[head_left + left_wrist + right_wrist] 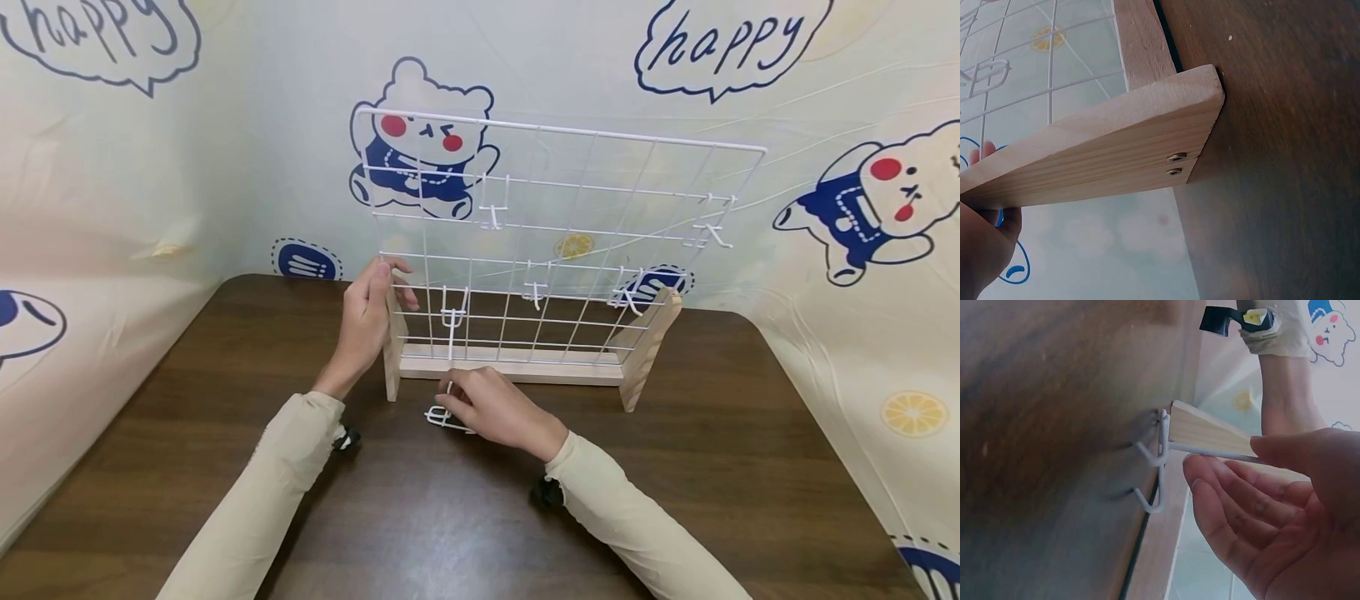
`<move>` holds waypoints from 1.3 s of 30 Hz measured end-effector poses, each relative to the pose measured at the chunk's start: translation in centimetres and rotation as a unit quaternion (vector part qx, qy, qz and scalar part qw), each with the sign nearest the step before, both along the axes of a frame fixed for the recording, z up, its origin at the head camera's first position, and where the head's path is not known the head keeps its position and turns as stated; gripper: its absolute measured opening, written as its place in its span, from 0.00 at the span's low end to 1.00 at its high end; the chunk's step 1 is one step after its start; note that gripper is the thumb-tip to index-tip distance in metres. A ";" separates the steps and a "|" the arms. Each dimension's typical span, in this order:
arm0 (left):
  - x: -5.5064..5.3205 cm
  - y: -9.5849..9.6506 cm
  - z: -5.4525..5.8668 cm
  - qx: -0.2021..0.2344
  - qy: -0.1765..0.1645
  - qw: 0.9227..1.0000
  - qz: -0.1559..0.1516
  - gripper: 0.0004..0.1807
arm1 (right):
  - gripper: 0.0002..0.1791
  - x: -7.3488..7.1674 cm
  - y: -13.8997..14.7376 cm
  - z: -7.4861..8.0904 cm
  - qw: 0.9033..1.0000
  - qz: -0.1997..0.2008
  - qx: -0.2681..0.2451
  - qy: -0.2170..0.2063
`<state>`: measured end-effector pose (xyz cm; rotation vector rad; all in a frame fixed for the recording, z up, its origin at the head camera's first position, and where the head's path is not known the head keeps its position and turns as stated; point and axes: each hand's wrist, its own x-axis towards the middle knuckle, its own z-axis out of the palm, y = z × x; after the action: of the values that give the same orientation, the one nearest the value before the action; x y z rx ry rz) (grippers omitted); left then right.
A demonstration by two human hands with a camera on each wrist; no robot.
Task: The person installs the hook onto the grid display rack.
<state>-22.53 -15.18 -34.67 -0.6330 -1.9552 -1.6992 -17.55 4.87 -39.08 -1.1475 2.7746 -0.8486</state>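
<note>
A white wire grid rack (pixel 570 185) stands upright between two wooden side pieces on the table. My left hand (pixel 367 308) grips the left wooden side piece (pixel 1104 153), thumb on the near side and fingers round behind it. Low in front of the rack's base, my right hand (pixel 498 408) pinches a white wire hook (pixel 1161 459) by its straight prong, between thumb and fingertips. The hook's two bent ends point toward the table. Above that hand, another hook (pixel 452 317) hangs on the lower left of the grid, its long prong reaching toward me.
Several more white hooks hang on the grid, among them an upper one (pixel 493 217), a middle one (pixel 535 293) and one at the far upper right (pixel 711 235). The brown wooden table (pixel 420 517) meets a cartoon-printed cloth (pixel 270 125) behind the rack.
</note>
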 end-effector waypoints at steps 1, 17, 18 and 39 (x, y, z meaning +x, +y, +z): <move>0.0 0.0 0.0 0.000 0.001 1.000 0.000 0.20 | 0.07 0.0 0.0 -0.1 1.000 0.000 -0.002 -0.001; 0.1 -0.1 -0.1 -0.003 -0.005 1.000 0.002 0.19 | 0.19 0.3 0.1 -0.1 0.998 0.011 0.032 0.056; 0.1 -0.1 -0.1 -0.003 -0.005 1.000 0.002 0.19 | 0.19 0.3 0.1 0.0 0.998 0.013 0.033 0.056; 0.1 -0.1 0.0 -0.007 -0.004 1.000 0.002 0.20 | 0.15 1.2 0.3 1.7 0.996 0.032 0.040 0.067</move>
<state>-22.43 -15.25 -34.71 -0.6278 -1.9738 -1.6909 -16.37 5.21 -37.37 -1.3194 2.8284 -0.6732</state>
